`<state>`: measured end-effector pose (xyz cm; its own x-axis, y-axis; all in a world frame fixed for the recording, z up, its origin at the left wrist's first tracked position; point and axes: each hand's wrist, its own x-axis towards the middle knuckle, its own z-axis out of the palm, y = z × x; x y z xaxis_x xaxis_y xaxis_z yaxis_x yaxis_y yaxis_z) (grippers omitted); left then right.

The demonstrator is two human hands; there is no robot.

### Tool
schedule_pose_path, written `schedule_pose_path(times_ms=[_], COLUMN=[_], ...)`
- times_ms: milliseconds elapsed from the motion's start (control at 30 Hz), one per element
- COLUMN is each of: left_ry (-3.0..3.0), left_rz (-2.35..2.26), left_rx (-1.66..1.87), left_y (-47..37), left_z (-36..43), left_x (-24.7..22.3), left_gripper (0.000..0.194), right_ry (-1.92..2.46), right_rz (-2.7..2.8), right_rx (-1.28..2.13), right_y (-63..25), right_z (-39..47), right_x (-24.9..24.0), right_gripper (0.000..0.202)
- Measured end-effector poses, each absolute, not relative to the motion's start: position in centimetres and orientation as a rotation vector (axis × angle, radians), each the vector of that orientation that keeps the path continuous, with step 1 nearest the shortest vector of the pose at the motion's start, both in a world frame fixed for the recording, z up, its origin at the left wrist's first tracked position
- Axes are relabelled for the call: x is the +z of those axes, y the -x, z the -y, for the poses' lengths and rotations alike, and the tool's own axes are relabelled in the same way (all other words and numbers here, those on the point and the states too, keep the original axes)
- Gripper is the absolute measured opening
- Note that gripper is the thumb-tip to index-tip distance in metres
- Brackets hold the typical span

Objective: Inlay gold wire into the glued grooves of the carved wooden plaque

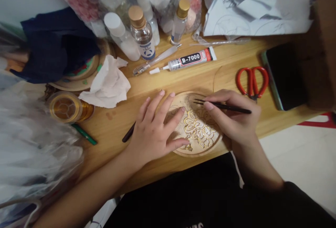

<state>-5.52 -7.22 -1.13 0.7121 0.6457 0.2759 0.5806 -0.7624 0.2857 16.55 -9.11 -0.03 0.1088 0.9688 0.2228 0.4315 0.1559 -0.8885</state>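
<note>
A round wooden plate [181,151] lies at the table's front edge. On its face a flower outline [199,128] of thin gold wire follows a pencil drawing, part of which shows bare toward the top. My left hand [154,126] is spread over the plate's left side, fingers apart, holding nothing. My right hand [233,116] is closed on black tweezers [231,108], whose tips hover over or touch the drawing's upper part; I cannot tell which. Under my left wrist, a dark stick-like tool [128,132] is partly hidden.
Behind the plate lie a B-7000 glue tube [189,60], a clear pen-like tube [157,59] and bottles [143,35]. Red-handled scissors [252,81] and a phone [286,76] are at right. At left are crumpled tissue [109,83], a gold wire spool [67,107] and a green pen [84,134].
</note>
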Motion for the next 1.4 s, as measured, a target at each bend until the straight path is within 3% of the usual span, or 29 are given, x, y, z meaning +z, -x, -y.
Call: schedule_pose_path(times_ms=[300, 1400], left_ry=[-2.688, -2.693], left_rz=[-1.002, -0.973], left_rx=[0.655, 0.636], left_y=[5.53, 5.62], left_z=[7.24, 7.04], left_x=[-1.28, -1.34], left_gripper=[0.058, 0.058], right_ry=[1.268, 1.294], right_rz=[1.832, 1.789], right_rx=[0.738, 0.756], right_y=[-16.7, -16.68], right_z=[8.67, 8.67], right_x=[0.27, 0.41], right_gripper=[0.018, 0.017])
